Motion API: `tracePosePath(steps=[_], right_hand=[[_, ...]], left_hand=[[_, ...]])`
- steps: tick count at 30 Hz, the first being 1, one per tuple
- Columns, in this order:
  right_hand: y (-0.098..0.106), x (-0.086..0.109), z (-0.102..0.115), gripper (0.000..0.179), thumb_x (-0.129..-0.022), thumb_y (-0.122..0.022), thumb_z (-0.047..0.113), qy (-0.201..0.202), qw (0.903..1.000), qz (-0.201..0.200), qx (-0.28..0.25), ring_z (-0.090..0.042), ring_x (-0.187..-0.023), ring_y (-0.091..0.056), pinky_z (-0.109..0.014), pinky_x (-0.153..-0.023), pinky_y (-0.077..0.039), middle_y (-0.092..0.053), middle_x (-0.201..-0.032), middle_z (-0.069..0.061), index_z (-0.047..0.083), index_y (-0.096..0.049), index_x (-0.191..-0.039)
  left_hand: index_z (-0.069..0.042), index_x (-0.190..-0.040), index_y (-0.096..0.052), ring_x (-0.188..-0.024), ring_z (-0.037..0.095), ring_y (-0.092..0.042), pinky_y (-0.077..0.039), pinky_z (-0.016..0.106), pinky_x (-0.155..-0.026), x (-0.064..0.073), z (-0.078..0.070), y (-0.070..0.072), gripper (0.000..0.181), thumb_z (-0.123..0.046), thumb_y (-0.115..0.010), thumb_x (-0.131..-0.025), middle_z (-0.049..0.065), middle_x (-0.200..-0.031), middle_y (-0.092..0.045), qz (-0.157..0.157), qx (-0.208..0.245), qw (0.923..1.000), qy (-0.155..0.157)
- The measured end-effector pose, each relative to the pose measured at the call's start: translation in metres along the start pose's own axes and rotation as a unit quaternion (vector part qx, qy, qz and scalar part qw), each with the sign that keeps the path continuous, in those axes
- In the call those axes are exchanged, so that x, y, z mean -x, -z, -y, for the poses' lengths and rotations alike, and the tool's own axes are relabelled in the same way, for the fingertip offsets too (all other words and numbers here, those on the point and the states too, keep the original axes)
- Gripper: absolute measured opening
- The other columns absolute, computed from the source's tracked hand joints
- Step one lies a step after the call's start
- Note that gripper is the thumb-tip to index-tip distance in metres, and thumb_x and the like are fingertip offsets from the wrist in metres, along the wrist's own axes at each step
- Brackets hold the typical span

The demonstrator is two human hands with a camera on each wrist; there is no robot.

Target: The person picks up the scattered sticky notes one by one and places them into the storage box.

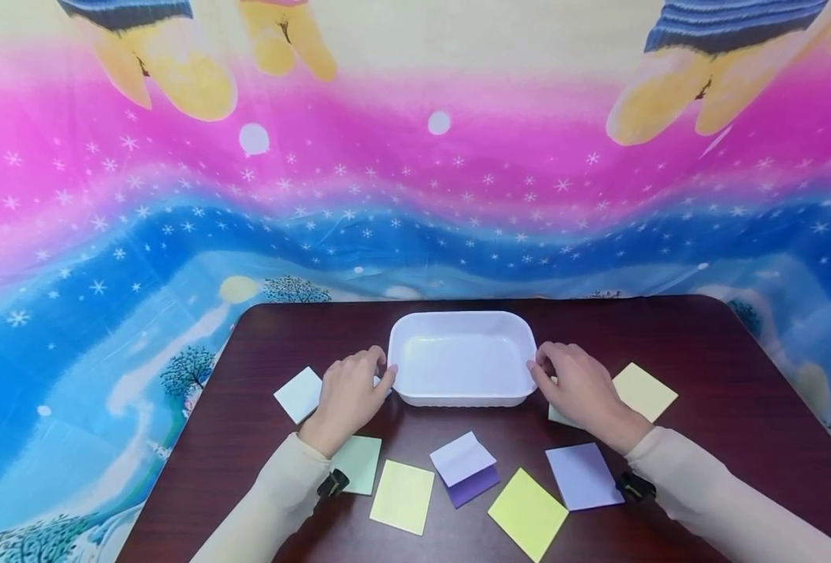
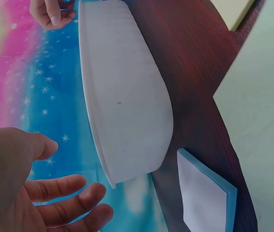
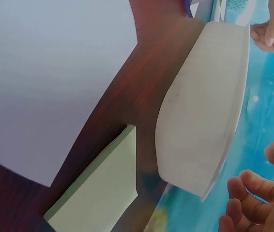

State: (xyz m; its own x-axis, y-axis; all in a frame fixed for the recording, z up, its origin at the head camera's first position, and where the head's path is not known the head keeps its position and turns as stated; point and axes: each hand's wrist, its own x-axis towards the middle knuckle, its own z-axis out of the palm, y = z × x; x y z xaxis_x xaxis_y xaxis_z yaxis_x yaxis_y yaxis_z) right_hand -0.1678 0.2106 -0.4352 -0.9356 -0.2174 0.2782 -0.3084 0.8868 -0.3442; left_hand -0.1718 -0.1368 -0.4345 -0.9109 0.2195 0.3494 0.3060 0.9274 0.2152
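A white rectangular plastic tray (image 1: 463, 360) stands near the back of the table, with no contents visible. My left hand (image 1: 352, 395) is at its left end and my right hand (image 1: 584, 391) at its right end, both thumb tips overlapping the rim from above. In the left wrist view, the left hand's fingers (image 2: 74, 203) are loosely bent and apart, beside the tray's side wall (image 2: 122, 96). Likewise, the right wrist view has relaxed fingers (image 3: 255, 193) beside the tray wall, with nothing between thumb and fingers. Whether either hand touches the rim I cannot tell.
Sticky-note pads surround the tray: white (image 1: 299, 395), green (image 1: 360, 465), yellow (image 1: 402, 498), purple with a lifted sheet (image 1: 464, 461), bright yellow (image 1: 528, 516), lavender (image 1: 584, 477) and pale yellow (image 1: 644, 392). Another green pad (image 3: 103, 188) lies near my right hand. A patterned cloth (image 1: 415, 180) hangs behind.
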Motion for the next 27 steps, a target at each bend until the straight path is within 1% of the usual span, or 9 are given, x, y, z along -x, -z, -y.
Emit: tracePosePath(steps=[5, 12, 19, 24, 27], right_hand=[[0.000, 0.002, 0.004, 0.015, -0.095, -0.067, 0.026, 0.006, 1.0000, 0.001, 0.001, -0.016, -0.071, -0.047, -0.028, -0.057, -0.039, -0.055, -0.070, 0.003, 0.013, -0.064, -0.087], [0.001, 0.006, 0.011, 0.016, -0.095, -0.068, 0.027, 0.012, 0.9999, 0.010, 0.002, -0.015, -0.072, -0.049, -0.028, -0.059, -0.041, -0.057, -0.072, 0.002, 0.011, -0.066, -0.093], [0.003, 0.011, 0.020, 0.017, -0.093, -0.070, 0.027, 0.031, 0.9995, 0.007, 0.007, -0.014, -0.073, -0.053, -0.029, -0.061, -0.045, -0.066, -0.080, -0.003, 0.010, -0.069, -0.096], [0.004, 0.015, 0.026, 0.017, -0.092, -0.072, 0.027, 0.045, 0.9989, 0.005, 0.009, -0.013, -0.074, -0.055, -0.029, -0.060, -0.046, -0.068, -0.083, -0.002, 0.011, -0.070, -0.097], [0.005, 0.017, 0.029, 0.017, -0.092, -0.073, 0.027, 0.053, 0.9985, 0.003, 0.012, -0.013, -0.076, -0.056, -0.029, -0.062, -0.047, -0.070, -0.086, -0.002, 0.011, -0.071, -0.097]], left_hand=[[-0.012, -0.089, -0.067, -0.056, 0.017, -0.055, -0.039, 0.029, -0.052, 0.001, -0.002, 0.001, 0.023, -0.034, -0.069, -0.094, 0.000, -0.069, -0.066, 0.002, 0.001, 1.0000, -0.007], [-0.011, -0.089, -0.067, -0.057, 0.017, -0.056, -0.039, 0.028, -0.052, 0.004, -0.004, 0.001, 0.024, -0.035, -0.069, -0.094, 0.000, -0.067, -0.063, -0.003, -0.003, 0.9999, -0.014], [-0.011, -0.093, -0.069, -0.061, 0.018, -0.059, -0.042, 0.027, -0.055, 0.010, -0.009, 0.004, 0.025, -0.036, -0.070, -0.093, -0.001, -0.073, -0.066, -0.007, -0.004, 0.9998, -0.018], [-0.012, -0.099, -0.071, -0.067, 0.019, -0.062, -0.045, 0.029, -0.059, 0.015, -0.015, 0.008, 0.027, -0.038, -0.070, -0.093, 0.000, -0.079, -0.069, -0.007, -0.003, 0.9998, -0.019], [-0.012, -0.101, -0.071, -0.068, 0.019, -0.063, -0.045, 0.029, -0.059, 0.017, -0.019, 0.010, 0.027, -0.038, -0.070, -0.093, 0.001, -0.081, -0.070, -0.005, 0.000, 0.9997, -0.023]])
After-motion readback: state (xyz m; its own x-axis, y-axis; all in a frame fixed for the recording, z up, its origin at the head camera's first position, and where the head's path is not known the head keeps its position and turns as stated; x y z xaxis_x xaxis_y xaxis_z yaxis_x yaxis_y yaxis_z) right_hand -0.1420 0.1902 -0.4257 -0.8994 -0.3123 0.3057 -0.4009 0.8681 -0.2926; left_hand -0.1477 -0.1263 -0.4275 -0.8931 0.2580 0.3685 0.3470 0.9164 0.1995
